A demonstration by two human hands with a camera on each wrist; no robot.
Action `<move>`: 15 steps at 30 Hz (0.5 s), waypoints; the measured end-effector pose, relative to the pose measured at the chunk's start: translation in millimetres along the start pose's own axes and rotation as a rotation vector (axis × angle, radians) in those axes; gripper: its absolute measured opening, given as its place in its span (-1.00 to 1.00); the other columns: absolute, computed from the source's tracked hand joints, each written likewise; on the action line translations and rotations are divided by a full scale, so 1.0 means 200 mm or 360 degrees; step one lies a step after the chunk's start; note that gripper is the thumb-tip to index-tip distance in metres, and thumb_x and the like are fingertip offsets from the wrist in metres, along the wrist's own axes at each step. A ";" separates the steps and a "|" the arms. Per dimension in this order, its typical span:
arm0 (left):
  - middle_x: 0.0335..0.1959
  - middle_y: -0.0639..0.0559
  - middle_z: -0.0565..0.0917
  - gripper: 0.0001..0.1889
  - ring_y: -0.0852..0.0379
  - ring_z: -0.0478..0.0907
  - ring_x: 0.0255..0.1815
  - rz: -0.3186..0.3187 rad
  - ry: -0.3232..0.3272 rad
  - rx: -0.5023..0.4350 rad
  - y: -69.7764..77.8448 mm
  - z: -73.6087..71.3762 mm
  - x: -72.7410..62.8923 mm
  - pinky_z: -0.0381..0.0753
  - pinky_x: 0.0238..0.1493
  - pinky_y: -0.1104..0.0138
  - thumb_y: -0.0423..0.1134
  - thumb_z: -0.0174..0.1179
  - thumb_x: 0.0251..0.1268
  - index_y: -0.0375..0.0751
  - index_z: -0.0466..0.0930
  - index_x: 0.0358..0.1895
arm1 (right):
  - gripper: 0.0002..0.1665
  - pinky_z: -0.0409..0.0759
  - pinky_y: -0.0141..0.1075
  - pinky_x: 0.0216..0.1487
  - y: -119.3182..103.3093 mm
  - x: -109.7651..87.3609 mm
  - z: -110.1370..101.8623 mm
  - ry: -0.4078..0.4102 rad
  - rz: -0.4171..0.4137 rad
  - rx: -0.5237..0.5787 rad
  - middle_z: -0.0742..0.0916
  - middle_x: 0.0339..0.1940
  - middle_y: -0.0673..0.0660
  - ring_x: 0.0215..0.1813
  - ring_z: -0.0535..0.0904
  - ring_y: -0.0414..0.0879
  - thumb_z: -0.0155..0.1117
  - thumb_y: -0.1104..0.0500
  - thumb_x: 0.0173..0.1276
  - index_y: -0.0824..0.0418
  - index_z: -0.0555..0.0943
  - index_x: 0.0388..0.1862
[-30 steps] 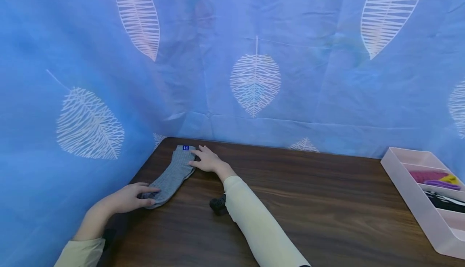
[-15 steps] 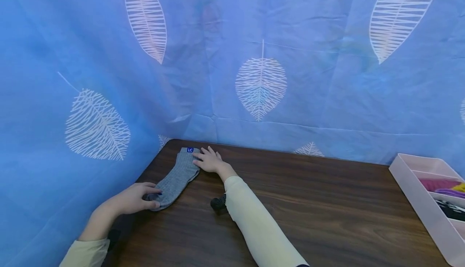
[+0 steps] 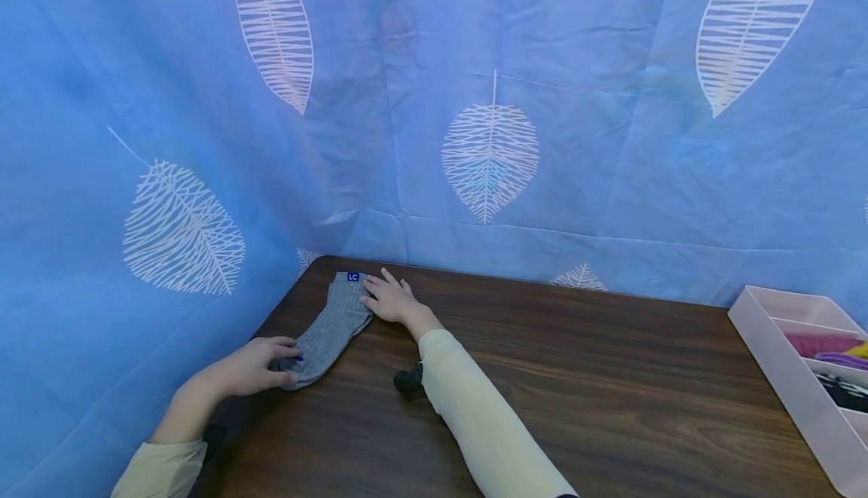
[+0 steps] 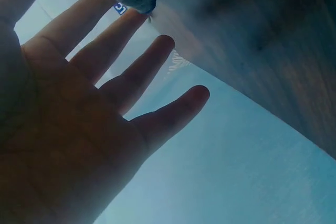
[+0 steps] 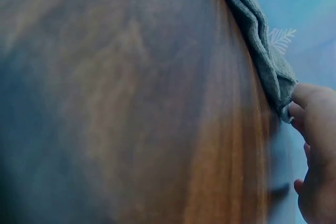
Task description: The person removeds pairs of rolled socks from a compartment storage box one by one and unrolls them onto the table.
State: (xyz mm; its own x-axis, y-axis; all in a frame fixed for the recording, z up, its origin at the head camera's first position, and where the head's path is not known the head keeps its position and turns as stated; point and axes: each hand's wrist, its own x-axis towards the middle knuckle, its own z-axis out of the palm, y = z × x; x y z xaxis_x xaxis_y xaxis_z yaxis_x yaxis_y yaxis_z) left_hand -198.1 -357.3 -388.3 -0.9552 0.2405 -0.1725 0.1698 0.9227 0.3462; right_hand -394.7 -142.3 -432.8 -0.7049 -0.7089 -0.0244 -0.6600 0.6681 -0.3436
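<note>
Left hand point(image 3: 249, 366): fingers extended and apart, touching the toe end of the layered grey knit socks point(image 3: 332, 336). Right hand point(image 3: 395, 302): fingers spread, touching the cuff end beside a small blue "LC" label point(image 3: 353, 277). Socks lie flat near the far left corner of the dark brown wood-grain table point(image 3: 576, 377). Pale pink divided tray point(image 3: 780, 377) at right, well apart; blue leaf-print cloth point(image 3: 393, 106) behind.

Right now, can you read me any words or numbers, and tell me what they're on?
"LC": on the blue label at the cuff of the grey socks.
White marks on the black cloth in the pink tray: too small to tell whether they're letters.
</note>
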 end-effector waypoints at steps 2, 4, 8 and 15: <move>0.24 -0.41 0.47 -0.47 -0.44 0.35 0.28 0.0000 0.0000 -0.0008 -0.01 0.00 0.00 0.37 0.21 -0.23 -0.05 0.29 0.24 -0.36 0.57 0.17 | -0.36 -0.07 0.13 0.57 0.00 0.01 0.01 0.0002 0.0013 -0.0001 0.16 0.61 -0.02 0.66 -0.19 0.03 -0.22 -0.19 0.58 -0.06 0.17 0.56; 0.24 -0.42 0.46 -0.48 -0.44 0.35 0.28 0.0009 -0.0008 -0.0034 -0.02 0.01 0.00 0.38 0.20 -0.23 -0.06 0.27 0.26 -0.35 0.57 0.18 | -0.37 -0.07 0.14 0.56 0.00 0.02 0.02 0.0005 0.0024 0.0011 0.12 0.63 0.02 0.65 -0.22 0.07 -0.21 -0.21 0.57 -0.11 0.18 0.55; 0.32 -0.46 0.38 -0.48 -0.47 0.28 0.34 0.0031 -0.0041 -0.0123 -0.04 0.01 0.01 0.36 0.22 -0.24 -0.07 0.23 0.32 -0.33 0.53 0.24 | -0.39 -0.08 0.17 0.55 0.00 0.05 0.02 0.0005 0.0022 0.0061 0.03 0.64 0.08 0.65 -0.27 0.13 -0.20 -0.25 0.55 -0.18 0.24 0.51; 0.26 -0.37 0.45 -0.51 -0.43 0.29 0.26 0.0028 0.0016 -0.0061 -0.03 0.03 0.02 0.35 0.18 -0.24 -0.07 0.23 0.31 -0.27 0.56 0.23 | -0.39 -0.13 0.15 0.57 -0.01 0.08 0.00 -0.0009 0.0017 0.0092 0.15 0.62 0.00 0.66 -0.26 0.06 -0.21 -0.23 0.56 -0.13 0.28 0.50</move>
State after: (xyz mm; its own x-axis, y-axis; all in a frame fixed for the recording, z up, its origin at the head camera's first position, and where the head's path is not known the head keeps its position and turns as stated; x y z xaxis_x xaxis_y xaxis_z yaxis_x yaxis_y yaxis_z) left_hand -202.2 -359.5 -396.3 -0.9545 0.2534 -0.1570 0.1773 0.9059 0.3845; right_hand -404.7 -154.7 -432.5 -0.7104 -0.7030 -0.0339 -0.6361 0.6618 -0.3967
